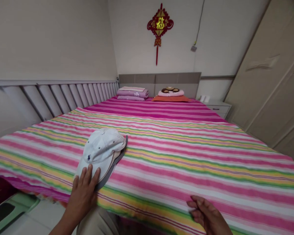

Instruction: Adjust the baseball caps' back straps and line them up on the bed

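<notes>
A white baseball cap (pixel 100 150) with a small navy logo lies on the striped bedsheet (pixel 186 163), its brim toward me. Under it, a beige layer (pixel 115 158) and a grey layer (pixel 110 171) stick out, perhaps further caps or cloth. My left hand (pixel 82 192) rests on the white brim with its fingers spread, touching it without gripping. My right hand (pixel 207 215) hovers at or just on the near bed edge, to the right of the cap, with its fingers loosely curled around nothing.
Folded lilac bedding (pixel 132 94) and a pillow on an orange cushion (pixel 171 95) lie by the headboard (pixel 159 81). A slatted grey rail (pixel 56 98) runs along the left wall. A beige wardrobe (pixel 267 71) stands right, a green stool (pixel 12 209) lower left.
</notes>
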`<state>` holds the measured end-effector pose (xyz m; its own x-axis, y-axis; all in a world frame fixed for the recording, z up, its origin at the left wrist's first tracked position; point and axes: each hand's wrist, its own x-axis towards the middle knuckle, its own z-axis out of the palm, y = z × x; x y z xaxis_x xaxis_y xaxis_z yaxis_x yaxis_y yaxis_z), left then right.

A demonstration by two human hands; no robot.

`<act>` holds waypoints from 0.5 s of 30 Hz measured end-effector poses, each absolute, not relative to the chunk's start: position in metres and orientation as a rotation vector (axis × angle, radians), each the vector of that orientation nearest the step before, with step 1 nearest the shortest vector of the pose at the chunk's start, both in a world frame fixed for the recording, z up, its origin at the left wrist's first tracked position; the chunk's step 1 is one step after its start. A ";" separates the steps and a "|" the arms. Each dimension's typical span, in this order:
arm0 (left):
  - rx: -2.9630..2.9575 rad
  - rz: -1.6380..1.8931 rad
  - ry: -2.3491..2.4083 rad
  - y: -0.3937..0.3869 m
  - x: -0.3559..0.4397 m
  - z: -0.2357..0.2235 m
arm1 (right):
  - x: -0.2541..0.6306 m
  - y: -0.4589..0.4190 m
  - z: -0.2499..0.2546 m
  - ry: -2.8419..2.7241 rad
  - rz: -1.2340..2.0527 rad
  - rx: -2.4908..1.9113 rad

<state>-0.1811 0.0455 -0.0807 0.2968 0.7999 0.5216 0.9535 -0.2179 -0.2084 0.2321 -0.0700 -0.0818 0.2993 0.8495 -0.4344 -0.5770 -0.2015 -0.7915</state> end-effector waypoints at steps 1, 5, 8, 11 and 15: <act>-2.089 -0.432 -1.550 0.044 -0.181 -0.082 | 0.232 -0.070 -0.083 -0.309 1.320 -1.190; -2.108 -0.523 -1.520 0.045 -0.184 -0.085 | 0.228 -0.068 -0.087 -0.356 1.256 -1.203; -2.130 -0.626 -1.516 0.050 -0.188 -0.082 | 0.224 -0.068 -0.091 -0.406 1.184 -1.223; -2.073 -0.717 -1.603 0.056 -0.195 -0.078 | 0.218 -0.068 -0.096 -0.457 1.141 -1.253; -2.003 -0.928 -1.862 0.056 -0.197 -0.077 | 0.207 -0.069 -0.102 -0.592 1.130 -1.291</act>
